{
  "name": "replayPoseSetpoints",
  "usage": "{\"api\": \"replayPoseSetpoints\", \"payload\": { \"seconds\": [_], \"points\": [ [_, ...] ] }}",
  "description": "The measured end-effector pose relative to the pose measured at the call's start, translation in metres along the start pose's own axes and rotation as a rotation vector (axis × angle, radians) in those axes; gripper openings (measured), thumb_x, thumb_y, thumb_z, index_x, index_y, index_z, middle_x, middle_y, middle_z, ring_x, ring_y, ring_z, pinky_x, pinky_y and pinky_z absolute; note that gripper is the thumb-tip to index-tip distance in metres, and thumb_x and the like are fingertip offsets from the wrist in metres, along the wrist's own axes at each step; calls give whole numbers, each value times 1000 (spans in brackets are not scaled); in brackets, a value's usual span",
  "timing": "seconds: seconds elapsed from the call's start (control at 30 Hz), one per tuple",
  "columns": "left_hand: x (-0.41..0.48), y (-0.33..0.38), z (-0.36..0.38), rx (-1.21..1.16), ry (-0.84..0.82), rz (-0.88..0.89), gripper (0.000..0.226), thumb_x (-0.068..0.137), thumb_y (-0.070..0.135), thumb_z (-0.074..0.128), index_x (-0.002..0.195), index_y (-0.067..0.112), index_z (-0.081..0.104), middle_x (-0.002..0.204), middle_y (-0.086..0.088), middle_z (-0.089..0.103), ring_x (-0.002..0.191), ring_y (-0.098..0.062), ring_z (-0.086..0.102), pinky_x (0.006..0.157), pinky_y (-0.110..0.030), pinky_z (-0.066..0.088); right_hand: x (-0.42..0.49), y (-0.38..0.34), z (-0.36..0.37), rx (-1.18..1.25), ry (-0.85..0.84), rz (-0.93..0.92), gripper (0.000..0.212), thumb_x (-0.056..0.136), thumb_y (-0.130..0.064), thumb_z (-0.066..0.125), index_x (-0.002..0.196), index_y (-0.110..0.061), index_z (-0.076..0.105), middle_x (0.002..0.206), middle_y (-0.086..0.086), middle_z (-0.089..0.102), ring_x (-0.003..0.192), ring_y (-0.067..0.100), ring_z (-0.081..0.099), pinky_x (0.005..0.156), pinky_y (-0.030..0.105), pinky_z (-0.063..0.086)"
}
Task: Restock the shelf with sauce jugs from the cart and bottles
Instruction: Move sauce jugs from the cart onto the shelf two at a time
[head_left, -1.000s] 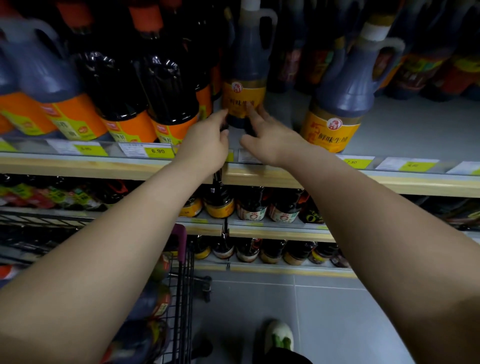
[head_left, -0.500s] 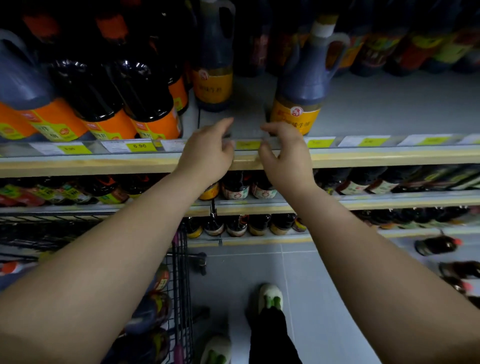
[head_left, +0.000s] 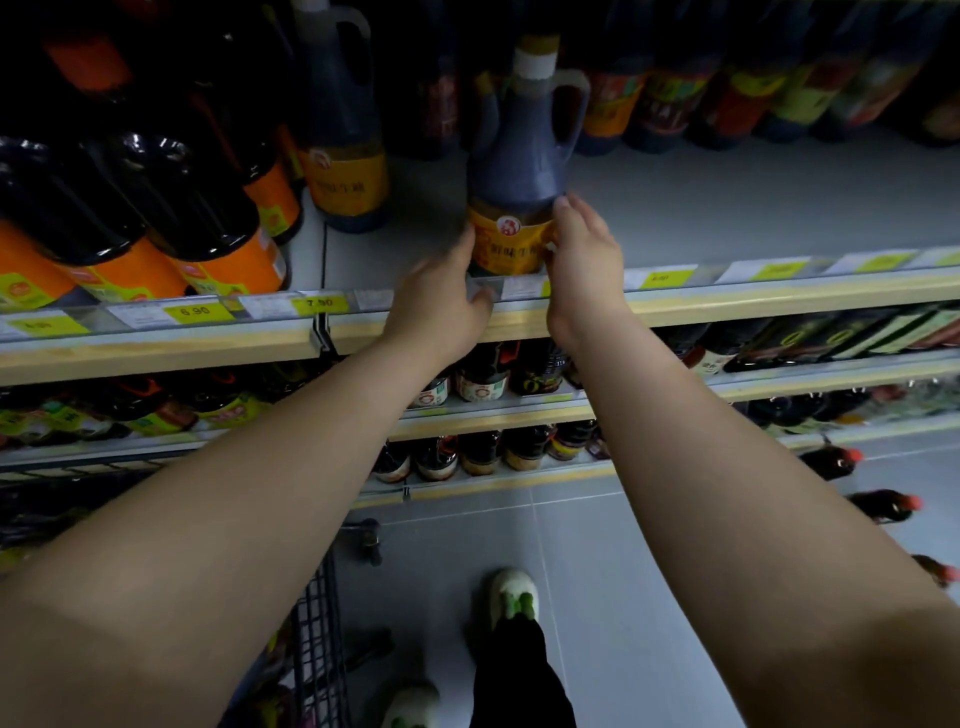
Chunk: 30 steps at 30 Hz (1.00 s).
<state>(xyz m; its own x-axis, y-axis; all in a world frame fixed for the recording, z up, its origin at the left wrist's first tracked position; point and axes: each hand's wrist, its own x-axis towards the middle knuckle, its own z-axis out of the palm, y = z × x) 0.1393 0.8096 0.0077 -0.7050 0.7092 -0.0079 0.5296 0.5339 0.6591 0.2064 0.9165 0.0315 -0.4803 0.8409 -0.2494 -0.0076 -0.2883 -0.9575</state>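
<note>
— What's hard to make out?

— The left hand (head_left: 441, 306) is blurred, the cart (head_left: 317, 649) is mostly hidden under the left arm, and the label print is unreadable.

— Where's the jug (head_left: 519, 182)?

— Upright at the shelf (head_left: 675, 306) front edge, between both hands. The right hand (head_left: 584, 265) has open fingers against its label side; the left, fingers spread, touches the other side. Neither clamps it.

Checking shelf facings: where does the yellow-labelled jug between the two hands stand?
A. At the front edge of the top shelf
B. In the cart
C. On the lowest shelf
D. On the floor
A: the yellow-labelled jug stands upright at the front edge of the top shelf, with the left hand and right hand at its sides.
</note>
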Motion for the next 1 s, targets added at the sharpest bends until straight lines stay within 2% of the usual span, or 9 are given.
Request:
{"api": "replayPoseSetpoints", "payload": {
  "seconds": [0.13, 0.27, 0.4, 0.53, 0.7, 0.83, 0.9, 0.97, 1.0],
  "points": [
    [-5, -5, -2, 40, 28, 20, 69, 95, 31, 53, 152, 25, 15, 141, -11, 44, 130, -28, 40, 107, -40, 36, -1, -1, 1, 15, -42, 9, 40, 98, -23, 49, 138, -15, 51, 119, 3, 61, 104, 12, 59, 83, 22, 48],
    [-13, -16, -15, 151, 87, 29, 71, 93, 32, 54, 152, 20, 16, 135, -15, 47, 129, -30, 39, 110, -40, 31, -4, 3, 15, -49, -112, 1, 42, 98, -23, 48, 139, -16, 51, 128, 5, 62, 114, 15, 59, 94, 26, 49],
    [-23, -36, -33, 235, 148, 6, 77, 90, 34, 59, 152, 15, 17, 135, -14, 49, 129, -30, 38, 111, -40, 30, -15, 6, 40, -82, -223, -3, 38, 100, -20, 46, 138, -16, 50, 118, 2, 63, 97, 4, 60, 77, 15, 50],
    [-34, -60, -49, 266, 209, 2, 78, 87, 34, 61, 151, 12, 22, 122, -14, 57, 120, -33, 44, 103, -39, 35, -24, 14, 66, -116, -292, 3, 36, 100, -20, 46, 136, -17, 50, 108, -3, 62, 90, 0, 59, 71, 13, 48],
    [-47, -77, -70, 291, 234, -68, 77, 90, 35, 58, 151, 10, 18, 138, -13, 48, 133, -29, 35, 115, -35, 20, -33, 23, 97, -194, -359, -3, 39, 100, -20, 48, 139, -17, 46, 103, -9, 59, 90, 0, 57, 79, 16, 48],
    [-51, -92, -82, 306, 252, -98, 78, 89, 37, 60, 150, 9, 21, 134, -12, 51, 130, -28, 38, 112, -36, 28, -40, 28, 113, -237, -425, -2, 43, 100, -19, 48, 142, -19, 42, 101, -13, 58, 83, -7, 56, 65, 8, 47],
    [-54, -96, -87, 283, 257, -110, 76, 89, 37, 60, 150, 11, 24, 133, -11, 51, 129, -27, 39, 111, -36, 30, -42, 29, 119, -309, -456, -36, 46, 100, -20, 48, 145, -21, 39, 112, -10, 58, 93, -2, 57, 73, 10, 46],
    [-60, -97, -91, 256, 252, -94, 70, 90, 34, 60, 149, 13, 28, 136, -9, 51, 131, -26, 38, 111, -36, 30, -46, 29, 120, -382, -483, -88, 51, 99, -22, 49, 147, -23, 34, 128, -6, 55, 114, 8, 53, 95, 23, 45],
    [-63, -96, -93, 240, 240, -79, 68, 90, 32, 60, 148, 14, 31, 137, -9, 51, 131, -25, 38, 111, -36, 30, -49, 28, 119, -419, -499, -110, 52, 98, -23, 49, 148, -24, 33, 133, -7, 53, 119, 9, 49, 102, 26, 41]
  ]
}}
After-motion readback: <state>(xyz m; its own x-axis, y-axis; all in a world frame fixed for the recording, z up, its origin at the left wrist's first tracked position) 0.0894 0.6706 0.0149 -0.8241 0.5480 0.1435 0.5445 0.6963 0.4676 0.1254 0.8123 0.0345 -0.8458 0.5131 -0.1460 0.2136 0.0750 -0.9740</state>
